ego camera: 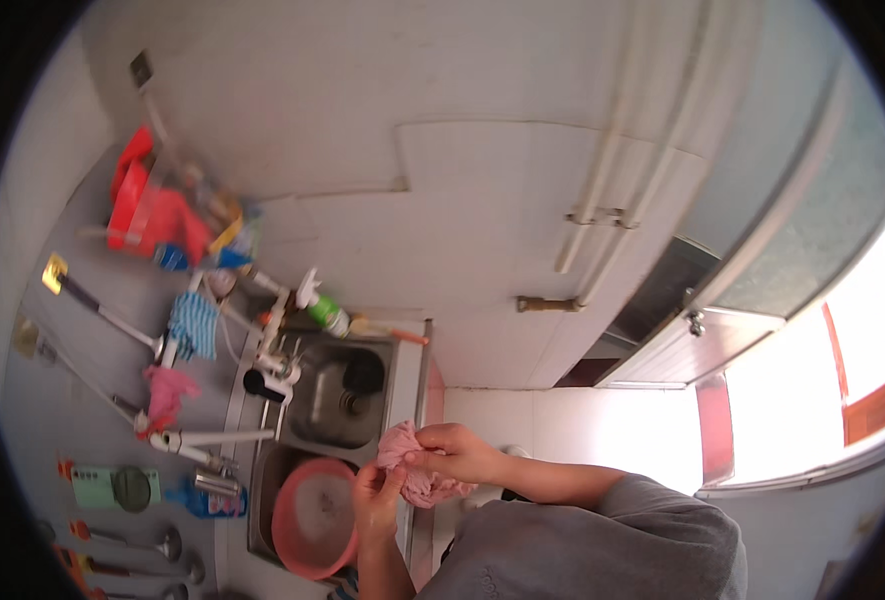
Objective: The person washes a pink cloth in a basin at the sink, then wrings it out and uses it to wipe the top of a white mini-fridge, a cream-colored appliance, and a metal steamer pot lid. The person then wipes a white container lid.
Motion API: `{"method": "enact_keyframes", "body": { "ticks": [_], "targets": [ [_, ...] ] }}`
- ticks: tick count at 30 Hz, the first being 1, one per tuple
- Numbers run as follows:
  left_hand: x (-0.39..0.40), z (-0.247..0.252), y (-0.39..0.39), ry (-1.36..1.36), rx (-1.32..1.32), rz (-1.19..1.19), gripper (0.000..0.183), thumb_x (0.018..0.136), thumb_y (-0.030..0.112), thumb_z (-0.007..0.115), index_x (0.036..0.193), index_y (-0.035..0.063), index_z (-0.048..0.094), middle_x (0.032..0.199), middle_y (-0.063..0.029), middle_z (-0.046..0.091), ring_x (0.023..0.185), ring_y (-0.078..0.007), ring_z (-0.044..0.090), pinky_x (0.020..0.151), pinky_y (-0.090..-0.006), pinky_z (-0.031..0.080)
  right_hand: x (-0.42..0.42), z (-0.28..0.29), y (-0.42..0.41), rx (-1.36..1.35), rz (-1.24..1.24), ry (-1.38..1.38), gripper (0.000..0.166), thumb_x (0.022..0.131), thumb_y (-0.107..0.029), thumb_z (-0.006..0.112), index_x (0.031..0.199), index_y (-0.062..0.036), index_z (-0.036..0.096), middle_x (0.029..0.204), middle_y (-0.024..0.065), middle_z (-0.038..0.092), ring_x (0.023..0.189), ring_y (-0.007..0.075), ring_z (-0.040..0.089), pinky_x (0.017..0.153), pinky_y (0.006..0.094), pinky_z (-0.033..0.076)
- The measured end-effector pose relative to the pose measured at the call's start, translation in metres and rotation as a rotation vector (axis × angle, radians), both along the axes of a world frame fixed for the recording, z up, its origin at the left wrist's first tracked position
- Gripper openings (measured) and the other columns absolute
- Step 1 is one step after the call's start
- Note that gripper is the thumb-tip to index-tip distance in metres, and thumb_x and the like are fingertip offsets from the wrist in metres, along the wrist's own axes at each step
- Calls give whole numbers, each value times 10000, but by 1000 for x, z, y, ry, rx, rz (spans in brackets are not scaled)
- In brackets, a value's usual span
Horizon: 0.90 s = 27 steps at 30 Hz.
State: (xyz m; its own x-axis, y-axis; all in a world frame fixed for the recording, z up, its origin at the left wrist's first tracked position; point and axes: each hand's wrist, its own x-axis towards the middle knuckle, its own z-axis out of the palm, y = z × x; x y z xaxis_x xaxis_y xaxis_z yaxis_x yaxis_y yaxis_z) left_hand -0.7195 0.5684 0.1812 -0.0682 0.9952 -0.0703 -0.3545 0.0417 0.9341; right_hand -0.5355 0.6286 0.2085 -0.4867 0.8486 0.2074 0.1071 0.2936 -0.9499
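A crumpled pink cloth [420, 480] is bunched between my two hands, just past the front edge of the sink. My left hand [378, 495] grips its lower left side, with the thumb on top. Fingers and thumb of my right hand [450, 454] pinch the upper part, and a loose end hangs towards my shirt. Beside my left hand, a pink plastic basin [281, 517] of cloudy water sits in one bowl of the sink. The other steel sink bowl [315, 405] holds a dark object near its drain.
A white faucet [281, 371] with a black handle stands behind the sink. A green and white spray bottle [326, 311] is by the wall. Striped blue cloth [194, 326] and pink cloth [168, 394] hang behind. Ladles [168, 544] hang at lower left; an open door [697, 349] is at right.
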Motion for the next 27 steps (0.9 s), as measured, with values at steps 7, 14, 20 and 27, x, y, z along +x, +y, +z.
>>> {"method": "enact_keyframes", "body": {
  "ticks": [7,14,20,27],
  "targets": [
    [119,38,7,0,-16,-57,91,926,70,700,972,17,642,884,-19,652,801,-93,591,753,-236,491,108,27,-42,-45,-389,181,264,939,-224,691,857,-5,569,711,102,528,665,172,542,609,348,436],
    [284,34,-2,-112,-37,-305,113,945,130,701,894,57,631,842,9,636,755,-83,561,718,-232,481,286,24,-93,319,-737,-145,214,899,-196,701,868,-16,591,736,135,582,652,252,559,583,379,459],
    [432,58,-13,-313,-89,-505,78,1007,118,594,933,94,590,911,-13,623,847,-119,601,775,-297,517,431,33,-158,-135,-908,254,260,1002,-260,605,851,-49,594,757,-13,589,734,67,510,621,280,441],
    [548,89,-30,-79,-84,-981,232,916,30,690,1071,94,529,967,-23,631,859,-111,613,748,-257,503,517,50,-212,24,-982,409,438,917,-121,686,1257,-28,427,912,61,669,843,112,640,752,286,533]
  ]
}}
